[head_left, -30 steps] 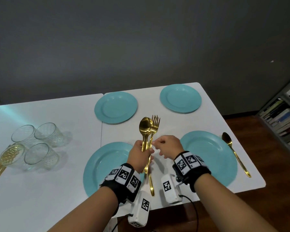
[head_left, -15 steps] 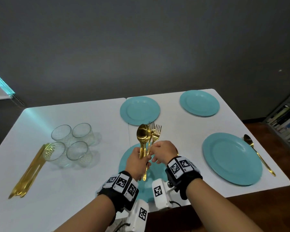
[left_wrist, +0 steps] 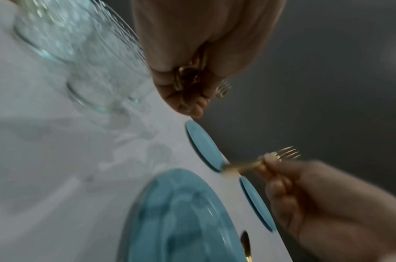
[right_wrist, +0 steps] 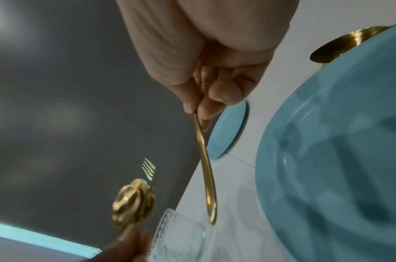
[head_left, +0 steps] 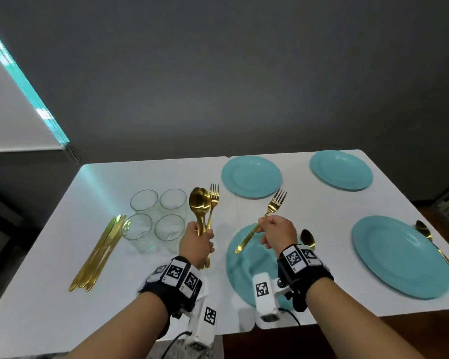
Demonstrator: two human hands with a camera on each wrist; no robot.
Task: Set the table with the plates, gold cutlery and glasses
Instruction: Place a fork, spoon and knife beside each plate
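While the left hand [head_left: 197, 242] grips a bunch of gold spoons and forks [head_left: 204, 208] upright, the right hand [head_left: 279, 233] pinches a single gold fork [head_left: 263, 220] over the near-left plate [head_left: 240, 270]. Glasses [head_left: 157, 220] and knives [head_left: 99, 255] sit left on the table [head_left: 49, 294].

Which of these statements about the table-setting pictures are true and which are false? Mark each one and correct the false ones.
1. The right hand holds a single gold fork. True.
2. The left hand is empty. False: it grips a bundle of gold spoons and forks.
3. Four teal plates lie on the white table. True.
4. The four glasses each stand beside a plate. False: they are clustered together on the left part of the table.
5. The gold knives lie together left of the glasses. True.
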